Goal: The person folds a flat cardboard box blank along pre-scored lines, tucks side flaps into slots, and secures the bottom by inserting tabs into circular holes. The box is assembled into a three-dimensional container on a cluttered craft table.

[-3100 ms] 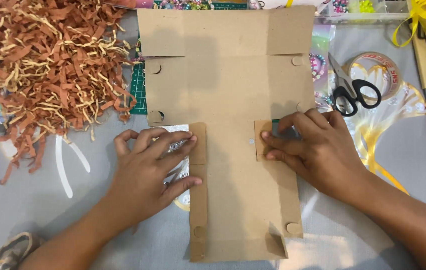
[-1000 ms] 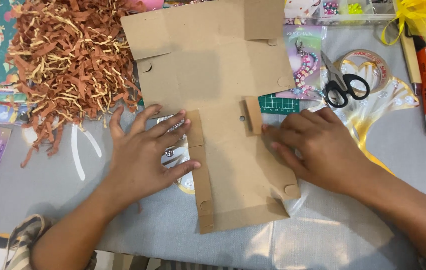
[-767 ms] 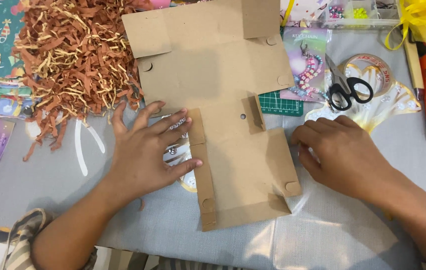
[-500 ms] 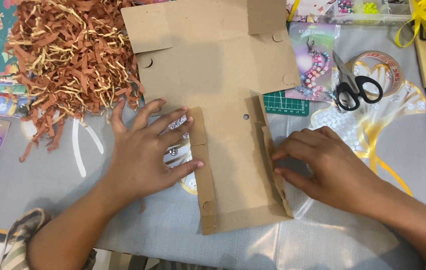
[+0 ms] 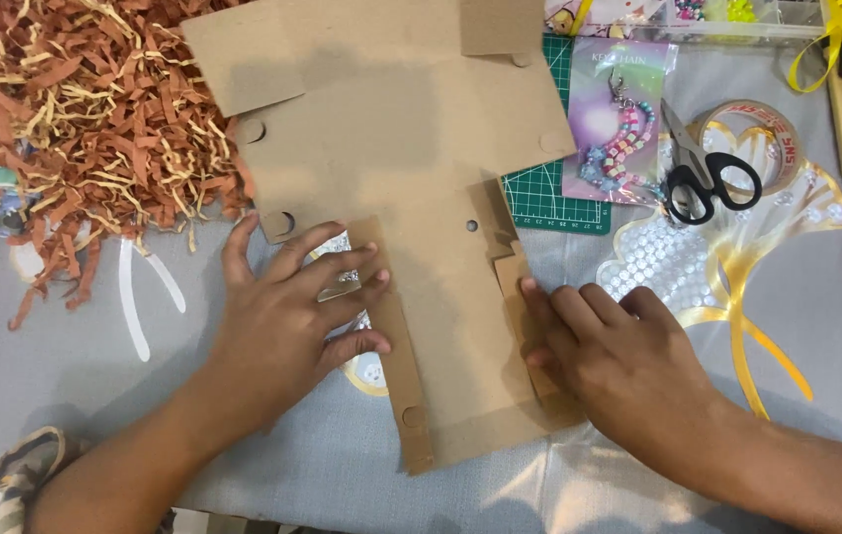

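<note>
Left hand [image 5: 287, 326] flat, fingers spread, pinning left flap of unfolded brown cardboard box blank [image 5: 411, 168]; right hand [image 5: 619, 361] creases right flap (nothing gripped).

- Left hand [image 5: 287, 321]: palm down, fingers spread, pressed flat.
- Right hand [image 5: 619, 361]: palm down, fingers together, apparently pressing flat.
- Both forearms enter from the bottom edge.
</note>
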